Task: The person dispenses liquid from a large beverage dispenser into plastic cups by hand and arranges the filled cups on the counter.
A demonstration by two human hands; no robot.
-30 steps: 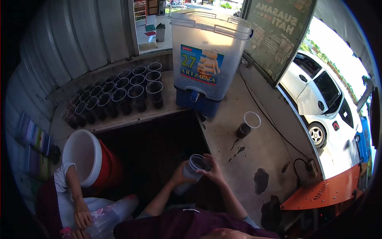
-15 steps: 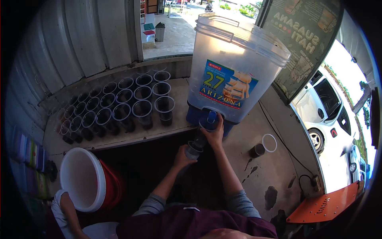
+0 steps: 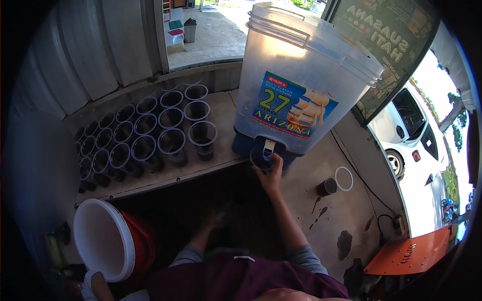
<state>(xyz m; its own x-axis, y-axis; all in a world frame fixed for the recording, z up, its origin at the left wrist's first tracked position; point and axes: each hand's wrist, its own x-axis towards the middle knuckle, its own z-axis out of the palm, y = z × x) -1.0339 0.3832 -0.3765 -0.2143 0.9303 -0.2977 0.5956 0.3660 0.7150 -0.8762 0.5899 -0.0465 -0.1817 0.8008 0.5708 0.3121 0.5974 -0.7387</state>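
Observation:
My right hand is closed around a clear plastic cup, held right under the tap of a large translucent water dispenser. The thumb and fingers are close to the tap. My left hand is low over the dark gap in front of the counter, smeared by motion and shade; its fingers and anything in them cannot be made out. Several rows of clear cups with dark contents, one a front cup, stand on the counter to the left of the dispenser.
A red bucket with a white rim stands at lower left, another person's sleeve beside it. On the right counter are a small dark-filled cup, a white ring, wet stains, a cable and an orange panel.
My left hand has moved down and left, away from the tap; the cup it held is no longer distinct. My right hand stays with its cup at the tap. The view has shifted slightly.

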